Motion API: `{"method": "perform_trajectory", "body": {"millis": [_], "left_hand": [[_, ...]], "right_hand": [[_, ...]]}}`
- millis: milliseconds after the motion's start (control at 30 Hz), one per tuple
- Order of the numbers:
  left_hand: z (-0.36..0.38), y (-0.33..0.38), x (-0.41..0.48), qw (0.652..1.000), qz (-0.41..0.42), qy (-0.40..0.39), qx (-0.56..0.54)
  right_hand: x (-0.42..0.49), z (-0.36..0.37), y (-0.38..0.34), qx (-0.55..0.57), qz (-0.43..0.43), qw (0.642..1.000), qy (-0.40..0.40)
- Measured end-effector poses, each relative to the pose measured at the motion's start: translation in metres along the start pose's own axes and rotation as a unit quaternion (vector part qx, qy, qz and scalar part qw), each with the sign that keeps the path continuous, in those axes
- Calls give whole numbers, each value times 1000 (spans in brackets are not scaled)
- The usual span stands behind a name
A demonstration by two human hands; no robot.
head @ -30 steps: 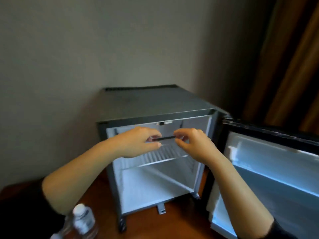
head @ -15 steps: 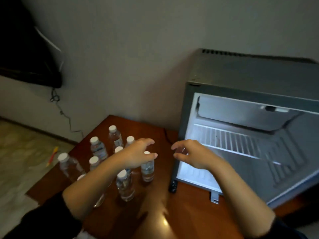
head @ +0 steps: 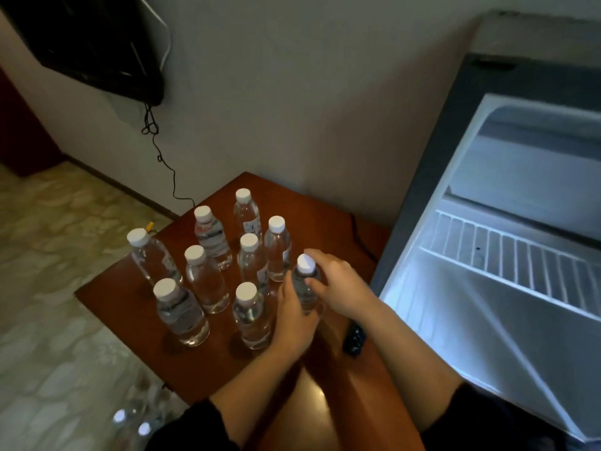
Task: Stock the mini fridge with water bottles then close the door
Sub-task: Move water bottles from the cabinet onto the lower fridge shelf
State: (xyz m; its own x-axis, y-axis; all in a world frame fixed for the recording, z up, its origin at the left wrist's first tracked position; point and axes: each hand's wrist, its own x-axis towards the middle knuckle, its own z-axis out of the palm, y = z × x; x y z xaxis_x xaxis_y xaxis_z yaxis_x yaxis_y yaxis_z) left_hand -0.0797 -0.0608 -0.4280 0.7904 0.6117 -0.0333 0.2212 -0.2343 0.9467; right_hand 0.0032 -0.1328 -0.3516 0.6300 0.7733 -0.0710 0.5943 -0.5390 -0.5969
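Several clear water bottles with white caps stand on a brown wooden table point(head: 201, 369). Both hands are on the nearest right one, a small water bottle point(head: 304, 281). My left hand point(head: 292, 317) wraps its lower body from the left. My right hand point(head: 338, 284) pinches its neck just under the cap. To the right stands the mini fridge point(head: 432, 177), its inside lit, with a white wire shelf point(head: 507, 258) across it and nothing on it. The fridge door is out of view.
A small black object point(head: 354, 338) lies on the table by the fridge's front corner. A dark TV point(head: 84, 37) hangs on the wall at upper left, with a cable point(head: 162, 161) trailing down. More bottles point(head: 131, 421) sit low by the table's near edge.
My view swung left from the fridge to the table. Both hands left the fridge opening and moved down to the bottles, where they now hold the nearest one.
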Motion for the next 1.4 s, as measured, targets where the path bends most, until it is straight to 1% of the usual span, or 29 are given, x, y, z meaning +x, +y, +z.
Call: {"method": "perform_trajectory", "body": {"millis": [100,267,400,567,700,867,1000,1067,1167,1267,1400], "left_hand": [[10,-21,5,999,10,26,-26],[23,-59,14,998,38,33,-44],[29,-80,22,996,70,38,-28],[30,-86,23,990,131,46,-15],[26,-83,3,985,170,38,-17],[18,-67,-44,976,215,2,-31],[19,-61,-83,970,243,-8,-28],[22,-57,-98,967,255,-11,-26],[25,-51,-118,963,265,-27,-40],[29,-40,-138,956,284,-53,-42],[33,-26,-158,943,314,-109,-32]], "right_hand": [[11,10,11,-11,-32,999,16],[24,23,25,-24,-84,995,53],[25,28,33,-45,-131,986,87],[21,38,35,-58,-163,977,123],[-6,40,34,-54,-168,970,165],[-64,37,27,-32,-186,958,218],[-112,35,25,20,-192,951,242],[-134,33,27,65,-192,949,240],[-166,34,33,153,-176,953,196],[-192,39,42,142,-152,964,164],[-220,39,51,177,-140,957,185]]}}
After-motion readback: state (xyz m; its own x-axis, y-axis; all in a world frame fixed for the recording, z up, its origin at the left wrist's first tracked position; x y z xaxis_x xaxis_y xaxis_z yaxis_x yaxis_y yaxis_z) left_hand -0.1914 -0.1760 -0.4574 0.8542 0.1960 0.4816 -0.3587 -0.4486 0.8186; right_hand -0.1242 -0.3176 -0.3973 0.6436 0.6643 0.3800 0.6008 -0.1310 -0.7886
